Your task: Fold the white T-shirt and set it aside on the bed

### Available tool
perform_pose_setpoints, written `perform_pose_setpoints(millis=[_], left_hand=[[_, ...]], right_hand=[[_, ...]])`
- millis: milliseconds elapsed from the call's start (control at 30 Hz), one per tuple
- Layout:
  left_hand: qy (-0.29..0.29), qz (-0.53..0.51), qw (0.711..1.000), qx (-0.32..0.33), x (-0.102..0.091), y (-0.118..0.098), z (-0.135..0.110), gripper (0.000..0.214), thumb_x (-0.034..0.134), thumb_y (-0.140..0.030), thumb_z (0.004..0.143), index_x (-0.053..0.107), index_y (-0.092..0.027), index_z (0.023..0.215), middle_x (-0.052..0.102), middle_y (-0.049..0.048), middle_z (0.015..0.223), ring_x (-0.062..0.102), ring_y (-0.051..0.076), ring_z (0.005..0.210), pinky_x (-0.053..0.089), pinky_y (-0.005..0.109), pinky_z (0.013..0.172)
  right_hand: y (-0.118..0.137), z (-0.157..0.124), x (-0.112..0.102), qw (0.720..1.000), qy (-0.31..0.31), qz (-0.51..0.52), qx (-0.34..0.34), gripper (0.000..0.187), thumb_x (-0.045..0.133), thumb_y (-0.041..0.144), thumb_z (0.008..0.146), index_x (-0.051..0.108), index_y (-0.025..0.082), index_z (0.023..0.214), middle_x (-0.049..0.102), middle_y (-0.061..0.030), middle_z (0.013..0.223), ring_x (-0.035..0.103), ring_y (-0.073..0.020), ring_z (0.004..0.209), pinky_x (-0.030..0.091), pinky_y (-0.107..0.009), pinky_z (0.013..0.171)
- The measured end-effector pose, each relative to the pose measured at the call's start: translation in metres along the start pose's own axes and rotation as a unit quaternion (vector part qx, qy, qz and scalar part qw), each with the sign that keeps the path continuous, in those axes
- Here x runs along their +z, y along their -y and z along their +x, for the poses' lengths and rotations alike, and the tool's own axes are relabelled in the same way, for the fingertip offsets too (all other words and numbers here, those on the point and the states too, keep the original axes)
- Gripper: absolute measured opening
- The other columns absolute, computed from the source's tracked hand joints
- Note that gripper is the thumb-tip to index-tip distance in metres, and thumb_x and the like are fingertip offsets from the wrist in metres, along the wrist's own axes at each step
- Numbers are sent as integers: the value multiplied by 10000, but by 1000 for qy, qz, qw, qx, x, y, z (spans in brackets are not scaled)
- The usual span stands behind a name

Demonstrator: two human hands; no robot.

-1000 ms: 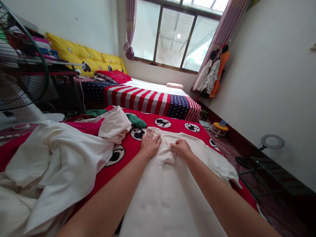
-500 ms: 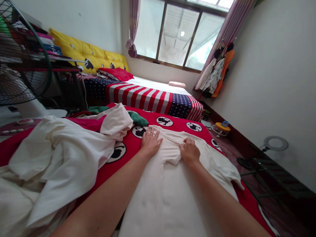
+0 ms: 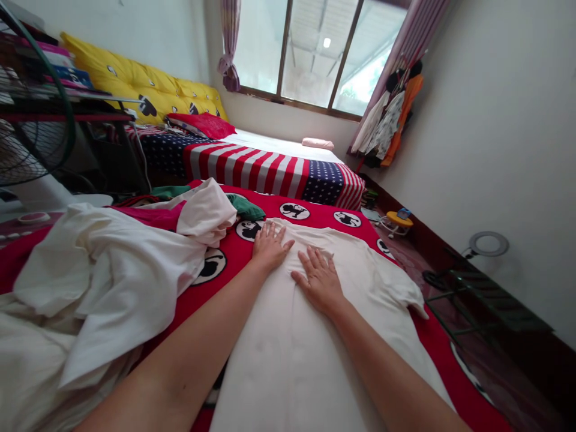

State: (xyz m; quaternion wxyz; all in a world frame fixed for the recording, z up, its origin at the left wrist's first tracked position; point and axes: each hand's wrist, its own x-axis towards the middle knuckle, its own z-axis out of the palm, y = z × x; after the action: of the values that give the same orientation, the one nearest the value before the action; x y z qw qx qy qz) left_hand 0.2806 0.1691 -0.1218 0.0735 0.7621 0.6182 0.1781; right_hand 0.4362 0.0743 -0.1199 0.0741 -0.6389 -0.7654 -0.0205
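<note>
A white short-sleeved T-shirt [image 3: 288, 354] lies spread on a red cloth [image 3: 310, 201] printed with black-and-white round figures. My left hand [image 3: 270, 247] rests flat on the shirt's far left part, fingers apart. Just right of it, my right hand [image 3: 318, 279] presses flat on the shirt with its fingers spread. Neither hand grips the fabric. A small fold shows beside the right fingertips. One sleeve [image 3: 411, 294] reaches out to the right, slightly crumpled.
A heap of white garments [image 3: 112, 270] lies at left, with a green cloth [image 3: 245, 207] behind it. A fan [image 3: 36, 138] stands far left. Beyond is a bed with a striped, starred cover [image 3: 252, 165]. A ring light [image 3: 489, 243] and yellow stool [image 3: 399, 219] stand at right.
My right hand has let go of the pinched fabric and opened flat, slightly left of before. The folded-over flap of shirt now lies flat. My left hand stays in place.
</note>
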Motion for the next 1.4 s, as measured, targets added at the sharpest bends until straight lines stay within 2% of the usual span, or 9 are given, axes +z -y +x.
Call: perform_pose_setpoints(millis=[267, 467, 600, 733, 867, 1000, 1133, 1267, 1400], left_hand=[[58, 21, 998, 8, -29, -8, -19, 657, 423, -489, 886, 318, -180, 1456, 222, 165, 1541, 124, 349, 1428, 181, 548, 1105], [99, 41, 988, 106, -38, -31, -116, 619, 447, -412, 872, 363, -178, 1439, 205, 114, 1550, 154, 254, 1437, 189, 425, 1145], [51, 43, 991, 117, -29, -27, -168, 656, 309, -529, 912, 284, -199, 1478, 184, 86, 1556, 128, 262, 1441, 121, 458, 1163], [20, 41, 992, 119, -26, -21, -175, 638, 283, -569, 914, 329, -243, 1460, 227, 73, 1548, 159, 279, 1434, 140, 481, 1153], [16, 48, 991, 124, -28, -22, -172, 628, 312, -549, 920, 338, -224, 1456, 250, 94, 1541, 184, 291, 1427, 139, 480, 1146], [22, 59, 988, 138, -28, -21, -176, 624, 312, -534, 931, 342, -193, 1453, 260, 123, 1535, 190, 307, 1422, 149, 487, 1137], [34, 65, 982, 174, -27, -19, -185, 626, 341, -514, 936, 370, -139, 1437, 264, 174, 1523, 201, 326, 1416, 171, 493, 1130], [37, 53, 978, 197, -28, -23, -195, 533, 440, -429, 920, 469, -162, 1380, 320, 192, 1497, 245, 349, 1397, 220, 485, 1118], [26, -19, 973, 227, -28, -31, -198, 378, 488, -302, 895, 621, -178, 1226, 416, 189, 1440, 337, 352, 1357, 286, 499, 1091]], right_hand=[[0, -2, -7, 999, -11, 27, -14, 634, 260, 613, 933, 322, 259, 1456, 215, -52, 1557, 152, -221, 1434, 80, -491, 1143], [-2, 1, -13, 998, -14, 43, 31, 534, 226, 411, 992, 332, 156, 1450, 286, -93, 1530, 203, -178, 1420, 155, -412, 1143], [2, -14, -20, 997, -3, 46, 64, 605, 302, 490, 960, 312, 148, 1459, 187, -127, 1555, 123, -259, 1438, 160, -522, 1116], [-3, -57, -32, 998, 9, 37, 52, 611, 325, 515, 949, 257, 220, 1480, 142, -85, 1569, 100, -246, 1442, 141, -542, 1113], [-25, -109, -53, 997, 51, 37, 33, 534, 473, 478, 904, 448, 250, 1387, 327, -75, 1513, 292, -239, 1388, 250, -451, 1096], [-58, -165, -84, 992, 37, 42, 116, 368, 489, 380, 902, 630, 192, 1186, 597, -96, 1289, 556, -227, 1163, 414, -333, 954], [-77, -240, -108, 981, 16, 33, 193, 331, 511, 340, 869, 649, 171, 1119, 669, -88, 1142, 615, -220, 1046, 442, -291, 873], [-75, -312, -108, 956, 41, 36, 287, 289, 536, 400, 826, 664, 199, 988, 682, -75, 1025, 641, -229, 917, 454, -300, 755], [-71, -348, -93, 943, 17, 49, 329, 287, 579, 449, 759, 642, 215, 911, 653, -63, 985, 629, -227, 849, 445, -310, 725]])
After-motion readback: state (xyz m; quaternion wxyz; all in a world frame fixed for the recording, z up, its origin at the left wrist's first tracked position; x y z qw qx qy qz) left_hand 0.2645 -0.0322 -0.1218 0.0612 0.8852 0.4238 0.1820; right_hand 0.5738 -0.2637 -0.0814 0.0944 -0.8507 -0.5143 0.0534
